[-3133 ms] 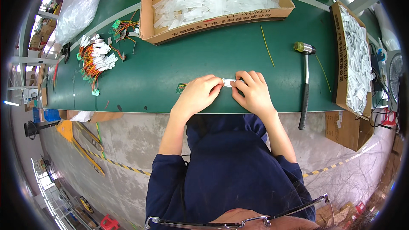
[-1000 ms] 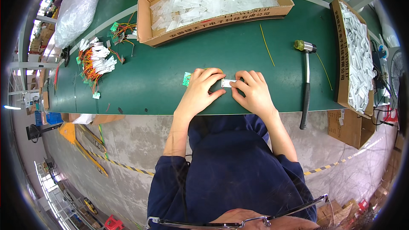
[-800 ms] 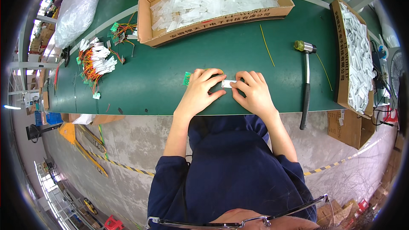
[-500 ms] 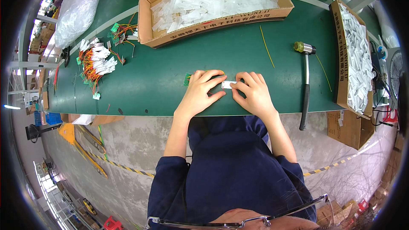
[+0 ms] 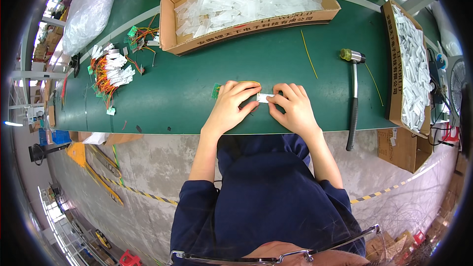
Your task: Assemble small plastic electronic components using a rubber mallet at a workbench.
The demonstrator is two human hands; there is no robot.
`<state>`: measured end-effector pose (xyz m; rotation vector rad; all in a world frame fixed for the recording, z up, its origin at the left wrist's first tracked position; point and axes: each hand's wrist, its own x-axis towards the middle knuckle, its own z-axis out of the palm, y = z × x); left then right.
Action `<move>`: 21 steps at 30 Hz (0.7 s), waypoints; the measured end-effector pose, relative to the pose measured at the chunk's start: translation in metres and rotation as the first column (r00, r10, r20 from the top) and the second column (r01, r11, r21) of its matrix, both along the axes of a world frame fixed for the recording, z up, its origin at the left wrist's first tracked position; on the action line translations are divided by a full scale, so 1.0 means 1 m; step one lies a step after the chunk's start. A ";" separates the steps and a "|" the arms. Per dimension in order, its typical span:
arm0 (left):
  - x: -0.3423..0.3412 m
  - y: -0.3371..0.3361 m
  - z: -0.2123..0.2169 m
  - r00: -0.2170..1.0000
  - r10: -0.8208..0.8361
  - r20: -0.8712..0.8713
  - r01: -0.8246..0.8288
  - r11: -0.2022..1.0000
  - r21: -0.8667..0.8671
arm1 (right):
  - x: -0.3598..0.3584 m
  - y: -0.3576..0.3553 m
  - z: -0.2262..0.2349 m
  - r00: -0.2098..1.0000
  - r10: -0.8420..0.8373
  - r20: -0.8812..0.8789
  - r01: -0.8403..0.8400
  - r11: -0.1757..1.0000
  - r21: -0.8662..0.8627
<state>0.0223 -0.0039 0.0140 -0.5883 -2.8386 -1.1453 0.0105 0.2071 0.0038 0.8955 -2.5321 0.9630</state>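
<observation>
1. One small, flat, white rectangular piece [image 5: 263,98] lies at the dark green surface [image 5: 197,71], near its front edge and between your two hands, with its left end showing.
2. Your right hand [image 5: 291,106] has its fingers closed on the right end of that piece, covering it.
3. Your left hand [image 5: 232,103] curves in at the left end, thumb and forefinger spread with their tips close to the piece; you cannot tell from this view whether they grasp anything.
4. Along the top of your left fingers runs a thin yellow wire [image 5: 251,82], and a small green circuit board [image 5: 216,90] shows just beside that hand, on its left.
5. Farther to your left sits a bunch of white pieces with orange-red wires [image 5: 116,69].
6. Beyond your hands stands a long, open, brown cardboard box [image 5: 170,32], heaped with translucent whitish plastic strips [image 5: 251,0].
7. To your right lies a hammer with a metal shaft and black grip [image 5: 354,86], its grip overhanging the front edge; past it, a second brown cardboard box [image 5: 392,54] holds many white pieces [image 5: 415,71].
</observation>
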 end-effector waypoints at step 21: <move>0.001 0.006 0.012 0.996 -0.005 0.092 0.012 0.997 -0.072 | 0.000 0.002 -0.003 0.998 0.020 0.054 -0.018 0.999 -0.038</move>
